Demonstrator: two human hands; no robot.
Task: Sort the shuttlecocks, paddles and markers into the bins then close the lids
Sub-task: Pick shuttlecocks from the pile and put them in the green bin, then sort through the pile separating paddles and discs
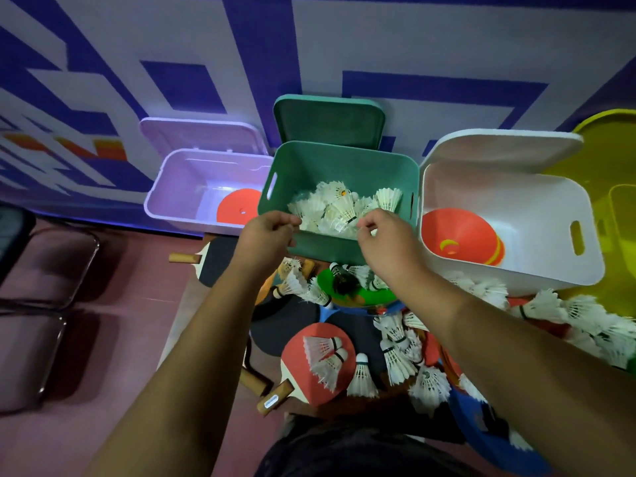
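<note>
Both hands reach over the near rim of the green bin (344, 160), which stands between a lilac bin (179, 187) and a white bin (537, 208), their lids (327, 120) tipped back against the wall. The left hand (272, 232) has its fingertips drawn together and the right hand (385, 242) is curled, knuckles up. The fingers themselves hide whether either pinches anything. Shuttlecocks (340, 208) lie heaped in the green bin, pointing every way; one aims its banded cork to the lower right. Nearer, a red paddle (320, 376) lies flat, handle toward the lower left, bearing two shuttlecocks with corks to the right. A black paddle (220, 256) points its handle left, its blade partly behind the left wrist. Orange markers (457, 232) sit stacked in the white bin.
</note>
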